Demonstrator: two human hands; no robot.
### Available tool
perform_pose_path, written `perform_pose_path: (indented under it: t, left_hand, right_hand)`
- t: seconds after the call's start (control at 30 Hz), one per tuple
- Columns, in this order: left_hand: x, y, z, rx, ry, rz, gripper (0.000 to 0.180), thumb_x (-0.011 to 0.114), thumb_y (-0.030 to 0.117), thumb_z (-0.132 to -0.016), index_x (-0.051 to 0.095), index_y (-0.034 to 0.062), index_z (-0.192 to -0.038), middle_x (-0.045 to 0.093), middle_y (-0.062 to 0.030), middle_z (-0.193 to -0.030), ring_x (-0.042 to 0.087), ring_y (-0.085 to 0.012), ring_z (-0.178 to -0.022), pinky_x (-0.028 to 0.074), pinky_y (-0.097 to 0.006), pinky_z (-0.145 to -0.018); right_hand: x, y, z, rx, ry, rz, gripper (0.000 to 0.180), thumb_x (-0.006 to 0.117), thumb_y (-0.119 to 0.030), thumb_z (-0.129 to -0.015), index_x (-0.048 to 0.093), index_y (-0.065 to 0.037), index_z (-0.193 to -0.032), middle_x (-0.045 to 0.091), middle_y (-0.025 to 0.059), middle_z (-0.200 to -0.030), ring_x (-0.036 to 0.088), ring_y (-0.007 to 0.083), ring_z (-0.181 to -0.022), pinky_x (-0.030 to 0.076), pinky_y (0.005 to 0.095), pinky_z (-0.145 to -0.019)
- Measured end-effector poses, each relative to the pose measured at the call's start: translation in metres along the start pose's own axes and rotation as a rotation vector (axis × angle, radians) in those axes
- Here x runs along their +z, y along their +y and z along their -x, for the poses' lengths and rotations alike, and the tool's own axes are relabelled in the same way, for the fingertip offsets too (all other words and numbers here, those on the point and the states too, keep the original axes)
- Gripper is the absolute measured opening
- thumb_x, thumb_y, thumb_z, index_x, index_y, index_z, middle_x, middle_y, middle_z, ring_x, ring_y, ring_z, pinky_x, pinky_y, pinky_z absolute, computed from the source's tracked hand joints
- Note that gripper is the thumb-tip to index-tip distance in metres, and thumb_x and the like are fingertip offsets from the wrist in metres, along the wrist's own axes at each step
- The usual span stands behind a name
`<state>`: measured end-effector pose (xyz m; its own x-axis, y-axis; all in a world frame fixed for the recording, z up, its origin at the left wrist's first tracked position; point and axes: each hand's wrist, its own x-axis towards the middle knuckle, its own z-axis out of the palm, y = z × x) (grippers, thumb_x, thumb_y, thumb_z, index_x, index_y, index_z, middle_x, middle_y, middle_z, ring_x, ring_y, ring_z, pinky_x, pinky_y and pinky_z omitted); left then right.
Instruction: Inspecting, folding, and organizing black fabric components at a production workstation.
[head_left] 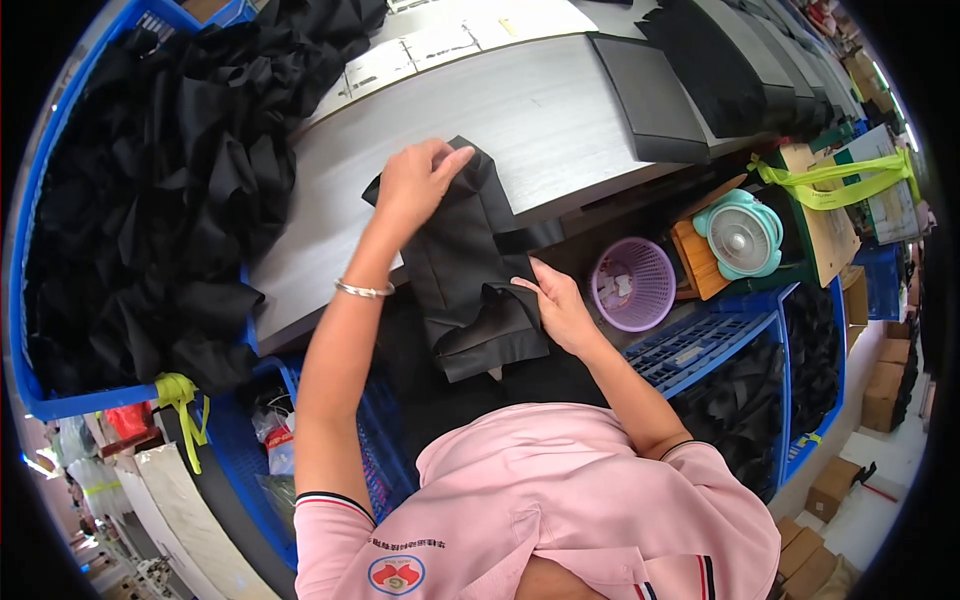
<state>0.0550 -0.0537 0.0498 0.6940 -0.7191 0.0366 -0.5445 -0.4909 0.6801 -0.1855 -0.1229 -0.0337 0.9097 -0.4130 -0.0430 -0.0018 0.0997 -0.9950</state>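
Note:
A black fabric bag (455, 260) hangs over the near edge of the pale table (545, 100), its open mouth facing me. At its far end, my left hand (418, 183) is closed, thumb and fingers pinching the cloth near a corner. Lower down, my right hand (560, 305) grips the bag's right side near the mouth, its thumb pointing up. A dark strap sticks out to the right of the bag, above that hand. The bag's inner side is mostly hidden in shadow.
A blue crate (40, 405) heaped with black cloth pieces (160, 180) stands at left. Flat black bags (655, 95) lie at the table's far right. A purple basket (633, 285), a teal fan (742, 235) and another blue crate (705, 350) sit to my right.

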Motion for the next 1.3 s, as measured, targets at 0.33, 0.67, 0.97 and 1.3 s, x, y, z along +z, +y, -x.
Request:
perform_pose_path:
  t: [0.33,0.67,0.97,1.3]
  left_hand:
    - [-0.011,0.003,0.002,-0.113,-0.452,0.571,0.015,0.076,0.018,-0.088,0.071,0.0041,-0.089,0.063,0.0029,-0.075,0.057,-0.0056,-0.071,0.046,-0.021,-0.062]
    - [-0.018,0.007,0.022,-0.28,-0.397,0.673,0.032,0.067,0.037,-0.096,0.063,0.0054,-0.092,0.065,-0.0054,-0.09,0.063,-0.0118,-0.073,0.053,-0.023,-0.057]
    - [-0.016,0.018,0.026,-0.173,-0.461,0.739,0.032,0.074,0.036,-0.089,0.069,0.0055,-0.082,0.062,0.0019,-0.067,0.056,-0.0064,-0.06,0.044,-0.022,-0.052]
    - [-0.034,0.024,0.068,0.084,0.575,0.667,0.035,0.07,0.017,-0.092,0.062,-0.0009,-0.121,0.062,-0.0058,-0.117,0.056,-0.0119,-0.106,0.048,-0.027,-0.089]
  right_hand:
    - [-0.009,-0.004,0.011,-0.013,-0.023,0.134,0.057,0.03,0.02,-0.086,0.052,0.004,-0.135,0.064,0.0151,-0.125,0.061,0.0182,-0.114,0.048,0.0376,-0.107]
    - [-0.029,0.004,0.038,-0.036,0.12,0.475,0.027,0.038,0.018,-0.086,0.057,0.016,-0.105,0.06,0.0292,-0.084,0.069,0.0331,-0.108,0.056,0.0329,-0.079]
    - [-0.018,-0.012,0.035,-0.166,0.09,0.683,0.011,0.048,0.012,-0.087,0.058,0.013,-0.094,0.056,0.034,-0.077,0.069,0.0434,-0.086,0.054,0.0389,-0.066]
    - [-0.029,-0.008,0.05,0.181,0.18,-0.286,0.022,0.048,0.001,-0.101,0.06,0.006,-0.118,0.067,0.0028,-0.106,0.062,0.0095,-0.095,0.053,0.0263,-0.089]
